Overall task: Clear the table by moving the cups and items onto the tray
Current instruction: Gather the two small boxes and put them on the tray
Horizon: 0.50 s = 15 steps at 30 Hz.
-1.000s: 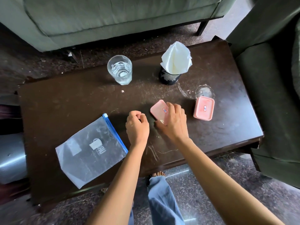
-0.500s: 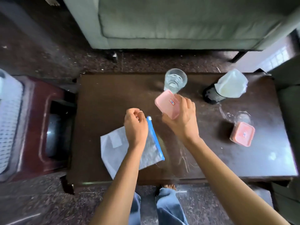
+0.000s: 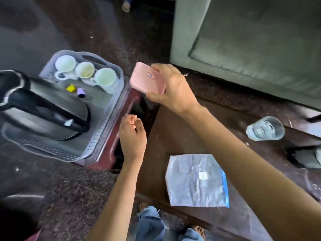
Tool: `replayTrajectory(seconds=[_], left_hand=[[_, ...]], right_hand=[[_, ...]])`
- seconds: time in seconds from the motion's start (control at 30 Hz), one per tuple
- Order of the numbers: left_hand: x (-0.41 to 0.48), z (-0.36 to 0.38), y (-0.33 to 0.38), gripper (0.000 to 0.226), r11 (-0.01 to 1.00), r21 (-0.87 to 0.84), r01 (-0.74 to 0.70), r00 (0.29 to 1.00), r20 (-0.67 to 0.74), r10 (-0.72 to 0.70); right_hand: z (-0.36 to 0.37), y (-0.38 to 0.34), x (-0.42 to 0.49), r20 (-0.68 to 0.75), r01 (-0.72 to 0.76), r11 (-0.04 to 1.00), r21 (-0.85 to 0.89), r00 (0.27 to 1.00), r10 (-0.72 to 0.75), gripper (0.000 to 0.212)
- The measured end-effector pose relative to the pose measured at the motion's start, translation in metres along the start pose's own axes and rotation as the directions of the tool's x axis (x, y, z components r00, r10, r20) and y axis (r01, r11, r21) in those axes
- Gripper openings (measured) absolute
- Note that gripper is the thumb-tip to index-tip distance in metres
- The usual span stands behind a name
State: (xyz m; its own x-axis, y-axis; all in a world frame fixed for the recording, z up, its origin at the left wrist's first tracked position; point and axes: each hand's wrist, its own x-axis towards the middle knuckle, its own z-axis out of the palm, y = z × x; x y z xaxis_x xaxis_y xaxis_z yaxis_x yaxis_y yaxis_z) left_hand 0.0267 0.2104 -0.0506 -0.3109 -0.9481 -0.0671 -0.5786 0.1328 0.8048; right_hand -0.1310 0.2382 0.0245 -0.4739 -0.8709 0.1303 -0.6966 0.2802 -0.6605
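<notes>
Nearest me, a clear zip-top plastic bag with a blue seal (image 3: 197, 181) is lying flat on the dark brown wooden table (image 3: 175, 136), waiting its turn. To its left, my left hand (image 3: 132, 134) is hovering curled into a loose fist, holding nothing that I can see. Farther out, my right hand (image 3: 171, 87) is gripping the pink rounded-rectangular plastic lid (image 3: 146, 78) by its right edge, thumb beneath and fingers on top, carrying it in the air between table and tray. At far left, the grey perforated plastic tray (image 3: 97, 136) is already bearing three white ceramic cups (image 3: 85, 71) and a steel kettle with a black handle (image 3: 43, 108). I am judging the bare patch near the cups the best landing spot: I should be lowering the lid flat, clearing the tray rim, avoiding the cups. On the right, a clear glass of water (image 3: 264, 128) is standing on the table.
</notes>
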Motion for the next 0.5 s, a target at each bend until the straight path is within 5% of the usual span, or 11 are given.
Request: replayTrajectory(seconds=[0.2,0.33,0.5], left_hand=[[0.018,-0.031,-0.034,0.013,0.991,-0.014,0.134,0.991,0.023,-0.134],[0.018,-0.041,-0.050,0.012,0.991,-0.016,0.136,0.989,0.062,-0.135],[0.017,-0.046,-0.059,0.010,0.992,-0.010,0.125,0.987,0.105,-0.123]], right_hand=[[0.050,-0.056,0.098,0.432,0.349,0.935,-0.070,0.855,-0.287,0.073],[0.075,-0.078,0.134,0.679,0.484,0.864,-0.141,0.682,-0.271,0.071],[0.102,-0.090,0.153,0.818,0.534,0.830,-0.159,0.542,-0.192,0.060]])
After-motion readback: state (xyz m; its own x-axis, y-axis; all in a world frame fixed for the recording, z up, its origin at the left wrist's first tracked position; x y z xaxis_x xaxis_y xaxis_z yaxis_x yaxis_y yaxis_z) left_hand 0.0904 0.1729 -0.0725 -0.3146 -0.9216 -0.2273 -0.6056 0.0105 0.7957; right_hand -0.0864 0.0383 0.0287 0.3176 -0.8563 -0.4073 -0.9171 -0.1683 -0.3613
